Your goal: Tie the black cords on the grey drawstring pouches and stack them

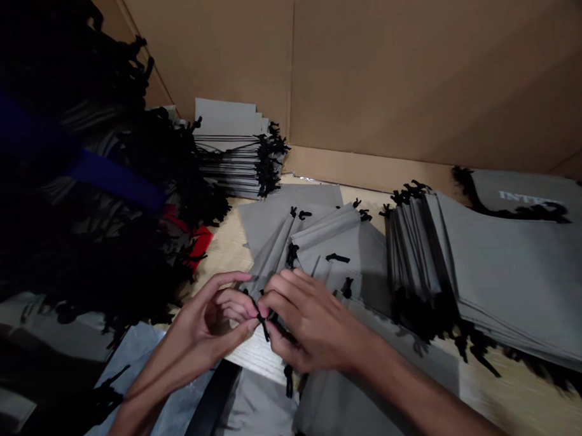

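Note:
My left hand (206, 323) and my right hand (308, 322) meet at the table's front edge, fingertips pinched together on a black drawstring cord (263, 324) of a grey fabric pouch (326, 395) that lies under my right hand and hangs over the edge. Just behind my hands lie several loose grey pouches (320, 242) fanned out, each with a short black cord.
A thick stack of grey pouches (503, 268) lies at the right, one printed with white letters (524, 197). Another neat stack (231, 156) stands at the back by the cardboard wall (410, 67). A dark heap of pouches and cords (80, 206) fills the left.

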The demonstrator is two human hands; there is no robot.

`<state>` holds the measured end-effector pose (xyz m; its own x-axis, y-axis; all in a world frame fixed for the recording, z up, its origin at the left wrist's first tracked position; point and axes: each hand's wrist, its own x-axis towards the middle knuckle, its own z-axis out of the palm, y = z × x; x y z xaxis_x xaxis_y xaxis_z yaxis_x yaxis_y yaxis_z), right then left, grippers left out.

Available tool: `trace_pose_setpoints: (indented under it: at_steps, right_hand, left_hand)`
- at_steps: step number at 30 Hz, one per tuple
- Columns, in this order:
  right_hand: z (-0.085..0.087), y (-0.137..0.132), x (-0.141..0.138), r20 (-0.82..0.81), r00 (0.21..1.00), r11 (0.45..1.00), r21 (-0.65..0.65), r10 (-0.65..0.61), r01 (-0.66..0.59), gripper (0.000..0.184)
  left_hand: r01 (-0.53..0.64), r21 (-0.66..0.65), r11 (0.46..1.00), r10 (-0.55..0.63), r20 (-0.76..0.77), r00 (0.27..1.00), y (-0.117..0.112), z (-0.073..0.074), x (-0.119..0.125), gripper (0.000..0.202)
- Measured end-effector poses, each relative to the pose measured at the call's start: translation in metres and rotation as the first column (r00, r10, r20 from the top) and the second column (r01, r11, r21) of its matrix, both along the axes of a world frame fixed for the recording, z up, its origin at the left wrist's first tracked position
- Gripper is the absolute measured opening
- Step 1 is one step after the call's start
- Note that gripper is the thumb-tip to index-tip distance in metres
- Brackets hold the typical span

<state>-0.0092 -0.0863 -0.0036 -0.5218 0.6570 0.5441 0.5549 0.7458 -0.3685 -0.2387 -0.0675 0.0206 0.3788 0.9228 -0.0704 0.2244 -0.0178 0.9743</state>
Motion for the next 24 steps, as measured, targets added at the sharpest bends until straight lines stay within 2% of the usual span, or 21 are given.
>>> trace_pose_setpoints:
  at_steps: [5, 9, 14, 16, 18, 20, 22, 24]
  right_hand:
    - [-0.001, 0.000, 0.000, 0.010, 1.000, 1.000, -0.008, 0.023, -0.023, 0.014]
    - [-0.002, 0.000, -0.002, 0.046, 0.999, 1.000, 0.023, 0.013, -0.014, 0.015]
    - [-0.002, 0.000, -0.003, 0.067, 0.998, 0.999, 0.041, 0.005, -0.008, 0.015]
    - [-0.002, 0.001, -0.002, 0.046, 0.999, 0.999, 0.040, 0.012, -0.014, 0.015]
    - [-0.001, 0.001, -0.001, 0.021, 1.000, 0.999, 0.039, 0.017, -0.018, 0.015]
    - [0.000, 0.001, 0.000, -0.002, 1.000, 0.999, 0.033, 0.010, -0.010, 0.015]
    - [0.001, 0.001, 0.001, -0.024, 1.000, 1.000, 0.018, -0.003, 0.003, 0.015]
    - [0.002, 0.001, 0.001, -0.038, 0.999, 1.000, 0.008, -0.006, 0.006, 0.014]
  left_hand:
    - [0.011, -0.022, 1.000, -0.011, -0.009, 1.000, -0.001, 0.004, 0.006, 0.024]
    - [0.035, -0.055, 0.998, -0.030, 0.076, 0.997, -0.003, -0.005, 0.006, 0.035]
    - [0.029, -0.139, 0.990, -0.024, 0.032, 0.999, -0.006, -0.014, 0.004, 0.044]
    - [0.015, -0.153, 0.988, -0.006, 0.062, 0.998, -0.007, -0.014, 0.004, 0.044]
    - [0.024, -0.157, 0.987, -0.013, 0.070, 0.997, -0.008, -0.012, 0.005, 0.037]
    - [0.043, -0.151, 0.988, -0.038, 0.032, 0.999, -0.008, -0.010, 0.004, 0.024]
    - [0.050, -0.117, 0.992, -0.054, -0.031, 0.998, -0.008, -0.007, 0.001, 0.024]
    - [0.052, -0.020, 0.998, -0.054, -0.127, 0.990, -0.009, -0.003, -0.002, 0.025]
